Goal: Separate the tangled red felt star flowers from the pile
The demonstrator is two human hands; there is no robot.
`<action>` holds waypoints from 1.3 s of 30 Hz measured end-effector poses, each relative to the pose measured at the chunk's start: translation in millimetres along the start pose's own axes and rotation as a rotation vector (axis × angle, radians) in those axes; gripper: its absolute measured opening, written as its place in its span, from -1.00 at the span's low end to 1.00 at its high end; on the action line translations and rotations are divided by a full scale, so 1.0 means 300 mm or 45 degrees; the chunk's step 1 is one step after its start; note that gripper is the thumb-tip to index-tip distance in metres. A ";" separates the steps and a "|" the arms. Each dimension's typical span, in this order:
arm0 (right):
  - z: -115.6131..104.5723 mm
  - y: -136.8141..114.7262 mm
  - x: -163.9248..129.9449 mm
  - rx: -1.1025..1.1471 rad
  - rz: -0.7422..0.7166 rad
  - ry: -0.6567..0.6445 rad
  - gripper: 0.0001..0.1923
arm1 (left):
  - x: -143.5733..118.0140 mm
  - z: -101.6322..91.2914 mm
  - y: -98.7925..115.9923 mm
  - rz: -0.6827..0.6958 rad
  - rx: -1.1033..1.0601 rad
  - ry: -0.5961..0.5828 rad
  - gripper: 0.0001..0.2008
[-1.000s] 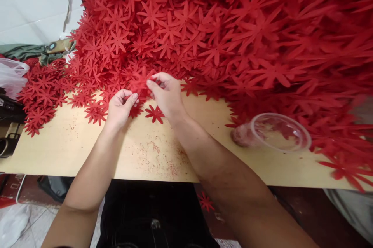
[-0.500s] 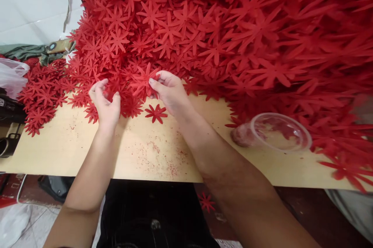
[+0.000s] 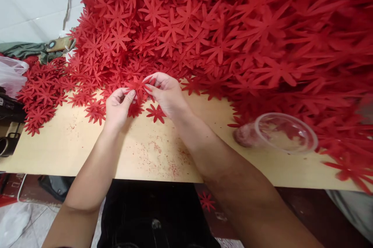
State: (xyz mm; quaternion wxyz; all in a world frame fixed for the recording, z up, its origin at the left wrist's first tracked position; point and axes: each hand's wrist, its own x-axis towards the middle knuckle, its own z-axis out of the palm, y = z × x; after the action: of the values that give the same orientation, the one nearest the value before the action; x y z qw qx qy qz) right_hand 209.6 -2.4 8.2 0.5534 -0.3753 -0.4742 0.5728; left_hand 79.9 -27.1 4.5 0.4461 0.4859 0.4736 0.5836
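Note:
Between my two hands is a red flower-shaped cutout (image 3: 138, 86) with long narrow petals. My left hand (image 3: 119, 108) pinches its left petals between thumb and fingers. On the other side, my right hand (image 3: 167, 94) grips the right petals, thumb on top. Whether it is one layer or several stacked ones, I cannot tell. Just below my right hand, a single red flower cutout (image 3: 156, 113) lies flat on the board. Behind the hands rises a large heap of red flower cutouts (image 3: 175, 22).
The pale wooden tabletop (image 3: 96, 154) is sprinkled with red crumbs (image 3: 166, 158). To the right, a clear plastic tub (image 3: 287, 151) lies on its side near the heap. A smaller pile of cutouts (image 3: 43, 88), a plastic bag (image 3: 11, 75) and a dark mug (image 3: 8, 145) are at left.
My left hand has moved right and closed from an open pose onto the flower's left petals. My right hand, still gripping the flower, has shifted slightly left.

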 end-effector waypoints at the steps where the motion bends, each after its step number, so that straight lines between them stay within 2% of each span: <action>1: -0.006 0.003 0.005 0.009 -0.005 0.003 -0.87 | 0.000 0.000 0.003 -0.008 -0.014 0.003 -0.67; 6: -0.096 0.021 0.051 0.025 0.003 0.167 -0.94 | 0.009 -0.018 0.008 0.014 -0.059 0.167 -0.64; 9: -0.135 0.023 0.064 -0.092 -0.069 0.202 -0.79 | 0.014 -0.028 0.007 0.026 -0.081 0.202 -0.62; 12: -0.112 0.017 0.044 -0.263 -0.193 0.092 -0.60 | 0.010 -0.020 0.006 0.014 -0.074 0.183 -0.59; 14: -0.076 0.015 0.021 -0.319 -0.246 -0.024 -0.55 | 0.004 -0.012 0.007 -0.007 -0.097 0.167 -0.57; 17: -0.031 0.019 -0.004 -0.300 -0.222 -0.199 -0.59 | -0.004 -0.005 0.012 -0.088 -0.183 0.091 -0.54; 19: -0.019 0.023 -0.007 -0.291 -0.188 -0.223 -0.67 | -0.007 -0.003 0.015 -0.167 -0.230 0.023 -0.56; 25: -0.033 0.014 0.013 -0.208 -0.218 -0.109 -0.89 | -0.009 -0.005 0.013 -0.238 -0.252 -0.101 -0.72; 30: -0.104 0.041 0.057 -0.266 -0.285 0.180 -0.96 | 0.005 -0.024 0.006 -0.155 -0.242 0.015 -0.72; 32: -0.146 0.065 0.084 -0.280 -0.296 0.270 -0.89 | 0.009 -0.028 0.008 -0.146 -0.252 0.047 -0.66; 35: -0.177 0.082 0.104 -0.368 -0.336 0.290 -0.67 | 0.009 -0.018 0.011 -0.170 -0.253 0.052 -0.57; 37: -0.163 0.066 0.090 -0.458 -0.374 0.260 -0.55 | 0.007 -0.007 0.010 -0.177 -0.233 0.067 -0.54; 39: -0.126 0.033 0.058 -0.485 -0.379 0.190 -0.54 | 0.004 0.002 0.006 -0.160 -0.206 0.106 -0.54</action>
State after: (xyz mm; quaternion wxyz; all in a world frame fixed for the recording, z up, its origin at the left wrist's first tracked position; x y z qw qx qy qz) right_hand 241.1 20.2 -9.9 0.5845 -0.4400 -0.5814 0.3560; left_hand 80.0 -26.1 6.4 0.4996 0.3927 0.4727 0.6105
